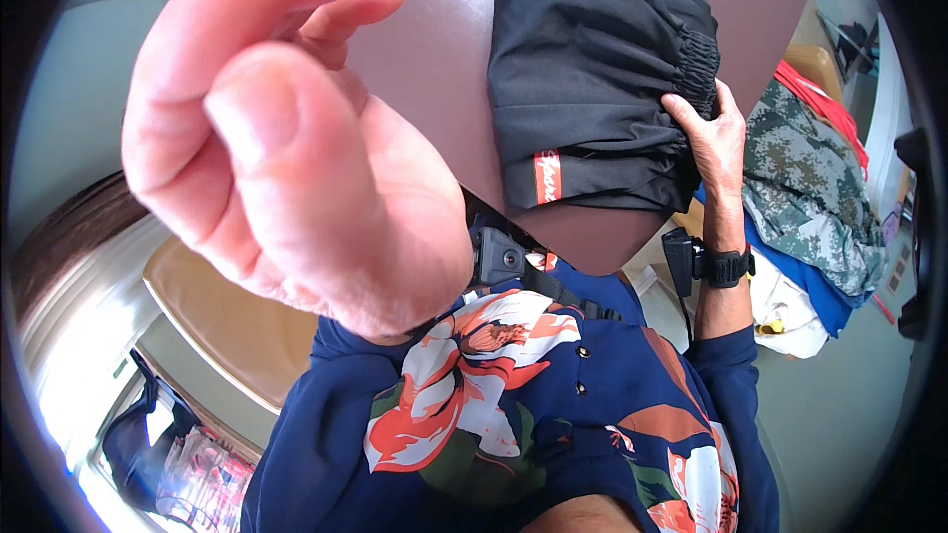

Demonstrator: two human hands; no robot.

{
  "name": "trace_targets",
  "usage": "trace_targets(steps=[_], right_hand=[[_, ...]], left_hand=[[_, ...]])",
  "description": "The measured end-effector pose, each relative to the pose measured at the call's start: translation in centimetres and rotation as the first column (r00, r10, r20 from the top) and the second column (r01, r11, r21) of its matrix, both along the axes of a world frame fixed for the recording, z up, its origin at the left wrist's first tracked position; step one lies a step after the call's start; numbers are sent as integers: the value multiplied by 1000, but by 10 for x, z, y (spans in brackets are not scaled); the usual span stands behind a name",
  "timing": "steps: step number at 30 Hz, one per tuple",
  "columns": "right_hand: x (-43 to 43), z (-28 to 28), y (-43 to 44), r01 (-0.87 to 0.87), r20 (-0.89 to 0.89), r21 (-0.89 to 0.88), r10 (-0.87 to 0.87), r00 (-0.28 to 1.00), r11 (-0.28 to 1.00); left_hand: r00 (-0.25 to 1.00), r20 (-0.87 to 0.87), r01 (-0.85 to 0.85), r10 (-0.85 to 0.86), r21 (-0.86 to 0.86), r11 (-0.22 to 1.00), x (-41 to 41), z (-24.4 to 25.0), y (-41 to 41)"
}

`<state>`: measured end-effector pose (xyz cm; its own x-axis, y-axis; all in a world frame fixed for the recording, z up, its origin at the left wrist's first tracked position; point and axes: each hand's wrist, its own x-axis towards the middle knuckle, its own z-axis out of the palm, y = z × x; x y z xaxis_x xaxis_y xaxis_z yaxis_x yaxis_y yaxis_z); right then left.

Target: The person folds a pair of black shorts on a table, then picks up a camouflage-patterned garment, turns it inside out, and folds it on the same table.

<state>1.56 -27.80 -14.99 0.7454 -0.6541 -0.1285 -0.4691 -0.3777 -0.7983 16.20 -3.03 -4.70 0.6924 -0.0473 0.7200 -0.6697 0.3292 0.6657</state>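
Close to the camera, my left hand point(311, 163) is raised on the left, its fingers loosely curled and the thumb bent in front of them. I see nothing held in it, though its index fingertip runs to the top edge of the picture. A folded black fabric garment point(578, 81) with a gathered elastic waistband point(698, 59) lies on the brown table point(422, 81). At that waistband is my right hand point(715, 133), thumb on top and the other fingers around the edge, partly hidden. A red label point(548, 176) with writing shows near the garment's lower corner.
Camouflage cloth point(811, 185), red cloth point(833, 107), blue cloth point(818, 292) and white cloth point(789, 314) are heaped over a chair at right. A tan chair seat point(229, 311) is at left. A small camera point(503, 257) sits at the table's near edge.
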Motion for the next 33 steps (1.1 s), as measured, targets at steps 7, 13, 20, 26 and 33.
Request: trace_targets(steps=[7, 13, 20, 26, 33], right_hand=[[-2, -5, 0, 6, 32, -15, -5, 999, 1000], [-3, -4, 0, 19, 38, -8, -19, 999, 1000], [-3, -1, 3, 14, 18, -39, -13, 1000, 999], [-4, -4, 1, 8, 29, -22, -7, 1000, 1000], [-5, -8, 1, 17, 33, -14, -17, 999, 1000]], left_hand=[[1000, 0, 8, -8, 6, 1000, -11, 15, 12], [994, -107, -1, -8, -78, 997, -22, 25, 12], [970, -153, 151, -187, -218, 964, -26, 33, 17], [980, -131, 123, -150, -195, 973, -28, 29, 21], [935, -240, 233, -263, -146, 962, -19, 24, 26]])
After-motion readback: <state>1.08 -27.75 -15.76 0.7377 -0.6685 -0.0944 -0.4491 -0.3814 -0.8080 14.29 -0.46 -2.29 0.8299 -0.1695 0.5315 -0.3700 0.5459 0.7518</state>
